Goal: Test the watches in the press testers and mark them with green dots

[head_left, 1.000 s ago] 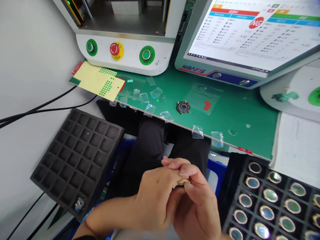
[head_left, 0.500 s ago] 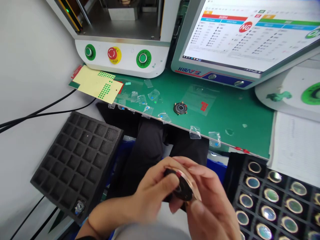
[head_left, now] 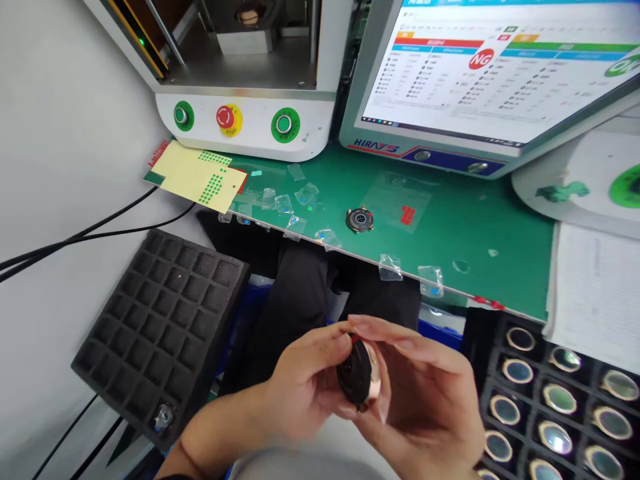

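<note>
The left hand (head_left: pixel 310 367) pinches a watch body (head_left: pixel 356 377), which the loosely curled right hand (head_left: pixel 430 393) alongside steadies, apparently a 2-handed handling step whose next move calls for even rim support.

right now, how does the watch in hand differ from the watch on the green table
The held watch is tipped up, while the table watch lies flat. The left hand grips the held watch; the table watch rests on the green table, untouched. The held watch shows a broad gold-coloured side, the table watch only small gold-coloured edges. Both show dark and gold-coloured parts.
</note>
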